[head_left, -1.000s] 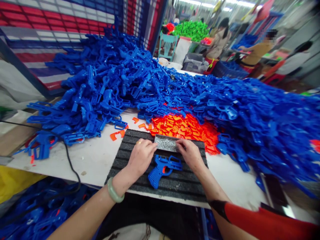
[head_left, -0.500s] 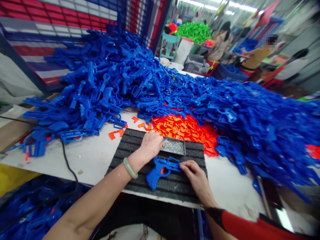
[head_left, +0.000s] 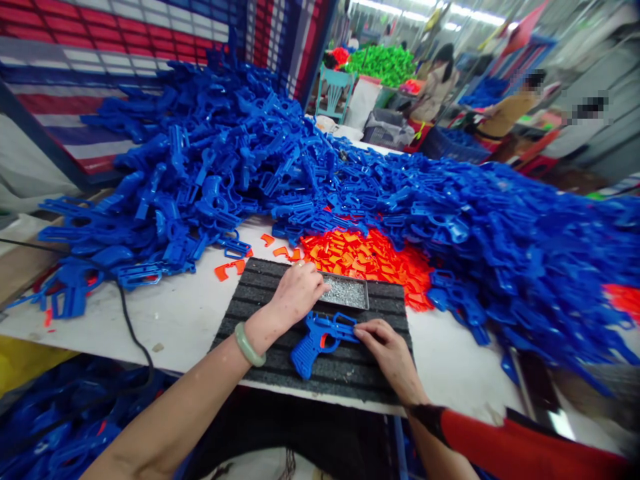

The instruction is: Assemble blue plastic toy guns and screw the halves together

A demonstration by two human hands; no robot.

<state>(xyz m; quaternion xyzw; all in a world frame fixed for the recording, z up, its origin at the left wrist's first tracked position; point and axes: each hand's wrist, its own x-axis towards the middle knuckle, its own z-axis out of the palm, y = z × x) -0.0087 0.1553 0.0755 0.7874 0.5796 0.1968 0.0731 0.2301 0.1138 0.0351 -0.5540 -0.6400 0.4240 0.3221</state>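
Right hand (head_left: 387, 353) has moved from the metal tray (head_left: 345, 293) to the blue toy pistol (head_left: 317, 343), fingers loosely spread

Left hand (head_left: 297, 293) hides the left end of the metal tray (head_left: 353, 293); the grey bits (head_left: 344, 291) inside are too small to identify. Right fingers (head_left: 367, 330) cover one end of the blue plastic toy pistol (head_left: 315, 343). The lower edge cuts off the red sleeve (head_left: 515, 440) and the blue heap (head_left: 65, 427) below the worktop (head_left: 165, 320). The distant green heap (head_left: 383, 67) is blurred.
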